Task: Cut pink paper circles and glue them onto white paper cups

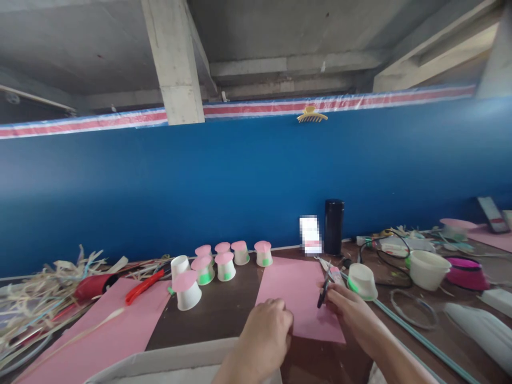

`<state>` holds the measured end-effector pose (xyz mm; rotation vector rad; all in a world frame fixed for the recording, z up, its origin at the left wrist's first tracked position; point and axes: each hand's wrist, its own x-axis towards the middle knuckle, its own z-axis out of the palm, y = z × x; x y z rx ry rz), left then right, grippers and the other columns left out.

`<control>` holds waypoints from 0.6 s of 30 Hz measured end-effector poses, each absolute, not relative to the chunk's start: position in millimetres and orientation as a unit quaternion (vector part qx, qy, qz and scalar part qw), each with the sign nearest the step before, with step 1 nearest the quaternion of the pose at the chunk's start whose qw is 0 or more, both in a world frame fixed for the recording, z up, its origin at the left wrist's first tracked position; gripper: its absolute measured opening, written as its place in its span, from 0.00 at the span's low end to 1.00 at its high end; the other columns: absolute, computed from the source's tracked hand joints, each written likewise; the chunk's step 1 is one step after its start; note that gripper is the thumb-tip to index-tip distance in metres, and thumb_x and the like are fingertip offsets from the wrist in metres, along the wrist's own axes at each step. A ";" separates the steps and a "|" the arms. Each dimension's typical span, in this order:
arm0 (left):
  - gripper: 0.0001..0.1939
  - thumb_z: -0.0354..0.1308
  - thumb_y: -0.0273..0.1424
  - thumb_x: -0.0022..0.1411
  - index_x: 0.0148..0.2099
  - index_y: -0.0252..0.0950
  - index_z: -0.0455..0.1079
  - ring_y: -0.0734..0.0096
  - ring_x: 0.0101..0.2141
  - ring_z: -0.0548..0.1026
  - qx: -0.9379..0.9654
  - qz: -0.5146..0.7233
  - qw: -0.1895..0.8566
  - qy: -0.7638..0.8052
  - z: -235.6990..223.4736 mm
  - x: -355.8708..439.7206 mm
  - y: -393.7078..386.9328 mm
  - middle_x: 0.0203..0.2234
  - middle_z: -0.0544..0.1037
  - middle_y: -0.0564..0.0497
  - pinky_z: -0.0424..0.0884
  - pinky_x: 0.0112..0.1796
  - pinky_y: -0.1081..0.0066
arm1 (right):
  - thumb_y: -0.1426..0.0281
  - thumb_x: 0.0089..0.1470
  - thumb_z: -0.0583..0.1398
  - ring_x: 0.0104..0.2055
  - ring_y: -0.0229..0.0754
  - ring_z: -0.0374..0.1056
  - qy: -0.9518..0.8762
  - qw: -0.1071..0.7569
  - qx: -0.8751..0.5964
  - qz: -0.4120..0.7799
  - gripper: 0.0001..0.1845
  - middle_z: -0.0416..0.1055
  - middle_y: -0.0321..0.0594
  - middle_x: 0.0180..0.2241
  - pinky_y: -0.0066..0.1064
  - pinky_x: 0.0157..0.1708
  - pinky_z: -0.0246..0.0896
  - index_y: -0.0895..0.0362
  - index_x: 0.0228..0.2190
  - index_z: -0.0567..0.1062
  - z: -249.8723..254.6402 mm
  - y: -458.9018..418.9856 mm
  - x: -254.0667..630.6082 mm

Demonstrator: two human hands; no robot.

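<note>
My right hand (347,305) is closed around a slim black pen-like tool (322,293), held upright over the right side of a pink paper sheet (298,282). The tool's exact kind is not clear. My left hand (269,329) lies at the sheet's lower left with its fingers curled in. What they hold, if anything, is hidden. Beyond the tool lies a small pink and white item (336,275). A white paper cup with green tape (362,281) rests just right of it.
Several white cups topped with pink paper (225,266) stand left of the sheet. A white box edge (180,358) is in front. Further left are another pink sheet (104,325), a red-handled tool (144,285) and loose strips (52,282). A black bottle (334,226) stands behind.
</note>
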<state>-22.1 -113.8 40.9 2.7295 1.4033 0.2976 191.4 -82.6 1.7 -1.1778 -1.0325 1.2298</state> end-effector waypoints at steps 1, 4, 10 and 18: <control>0.09 0.50 0.25 0.55 0.35 0.38 0.72 0.66 0.37 0.70 0.887 0.101 0.046 0.448 42.3 -22.4 -114.4 0.34 0.73 0.49 0.63 0.36 0.71 | 0.65 0.45 0.61 0.21 0.34 0.61 -0.445 0.548 -0.501 0.502 0.07 0.68 0.31 0.20 0.24 0.21 0.55 0.56 0.26 0.75 0.4 -81.2 191.4; 0.07 0.56 0.34 0.54 0.34 0.40 0.74 0.69 0.34 0.71 0.887 0.118 0.143 0.422 49.5 -24.0 -116.2 0.32 0.73 0.51 0.63 0.34 0.73 | 0.66 0.42 0.63 0.20 0.33 0.60 -0.460 0.557 -0.509 0.468 0.07 0.67 0.31 0.18 0.24 0.21 0.54 0.57 0.23 0.75 1.0 -79.5 192.8; 0.20 0.54 0.49 0.55 0.36 0.37 0.74 0.71 0.32 0.71 0.805 0.255 0.316 0.434 48.6 -31.3 -102.3 0.32 0.75 0.52 0.62 0.31 0.76 | 0.61 0.42 0.65 0.30 0.43 0.69 -0.449 0.592 -0.508 0.436 0.21 0.74 0.37 0.26 0.27 0.27 0.62 0.57 0.39 0.76 15.6 -84.5 200.3; 0.18 0.48 0.43 0.60 0.31 0.34 0.68 0.64 0.33 0.73 0.650 0.318 0.287 0.628 7.4 -44.1 -62.6 0.30 0.76 0.45 0.63 0.34 0.69 | 0.63 0.37 0.69 0.31 0.43 0.71 -0.368 0.680 -0.359 0.523 0.23 0.77 0.39 0.30 0.29 0.31 0.66 0.53 0.40 0.77 30.3 -97.4 202.4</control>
